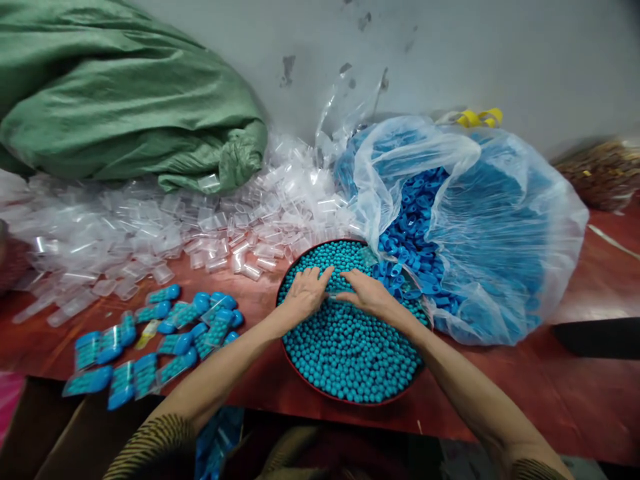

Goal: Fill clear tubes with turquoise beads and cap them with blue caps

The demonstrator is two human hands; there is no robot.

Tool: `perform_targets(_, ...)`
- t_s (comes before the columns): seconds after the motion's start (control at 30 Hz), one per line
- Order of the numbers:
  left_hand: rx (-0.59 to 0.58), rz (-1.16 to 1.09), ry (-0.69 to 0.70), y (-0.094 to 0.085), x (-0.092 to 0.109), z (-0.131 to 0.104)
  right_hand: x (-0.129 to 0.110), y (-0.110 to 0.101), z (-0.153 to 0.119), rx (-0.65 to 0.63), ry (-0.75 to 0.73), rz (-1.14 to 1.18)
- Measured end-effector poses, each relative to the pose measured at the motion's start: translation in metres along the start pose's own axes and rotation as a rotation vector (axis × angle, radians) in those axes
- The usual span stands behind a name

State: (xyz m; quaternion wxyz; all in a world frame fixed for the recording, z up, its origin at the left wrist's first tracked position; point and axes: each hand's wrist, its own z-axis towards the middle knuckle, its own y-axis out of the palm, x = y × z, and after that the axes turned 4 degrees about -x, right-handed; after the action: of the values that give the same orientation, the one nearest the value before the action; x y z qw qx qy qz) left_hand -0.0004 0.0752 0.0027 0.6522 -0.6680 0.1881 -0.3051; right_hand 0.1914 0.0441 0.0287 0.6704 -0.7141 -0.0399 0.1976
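Note:
A round red-rimmed container [286,347] full of small turquoise balls [350,353] sits in the middle of the table. Over its left half is my left hand [306,292], and over its right half my right hand [365,292]; their fingertips point at each other with a small gap. Something clear seems to lie between the fingers, too small to make out. Filled clear tubes with blue caps [145,375] lie to the left of my left forearm. Loose blue caps [413,227] spill from a translucent bag [500,233] against the container's right side.
Many clear empty tubes [250,233] are heaped along the back of the red table [525,400]. A green sack [130,100] rests on the heap at the back left. A dark strip-like object [600,338] is at the right, and a grey wall [450,60] stands behind.

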Motion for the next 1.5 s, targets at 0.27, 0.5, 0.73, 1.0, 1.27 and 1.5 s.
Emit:
perform_targets(0.27, 0.249, -0.19, -0.357, -0.017, -0.022, 0.017, 0.029, 0.003, 0.036, 0.134, 0.482, -0.338)
perform_targets(0.5, 0.265, -0.653, -0.547, -0.003, -0.08, 0.071, 0.014, 0.007, 0.025, 0.013, 0.16, -0.06)
perform_targets(0.73, 0.336, -0.757, -0.435, 0.003, -0.085, 0.066, 0.022, -0.024, 0.057, 0.221, 0.241, -0.106)
perform_targets(1.0, 0.272, -0.503, -0.178, -0.009, -0.055, 0.069, 0.03, -0.02, 0.083, 0.095, 0.242, -0.297)
perform_targets(1.27, 0.062, -0.218, -0.014, -0.001, -0.026, 0.033, 0.01, 0.005, 0.05, -0.186, 0.018, -0.232)
perform_targets(1.5, 0.175, -0.293, -0.135, -0.003, -0.006, -0.022, 0.009, -0.012, 0.012, -0.106, 0.094, -0.202)
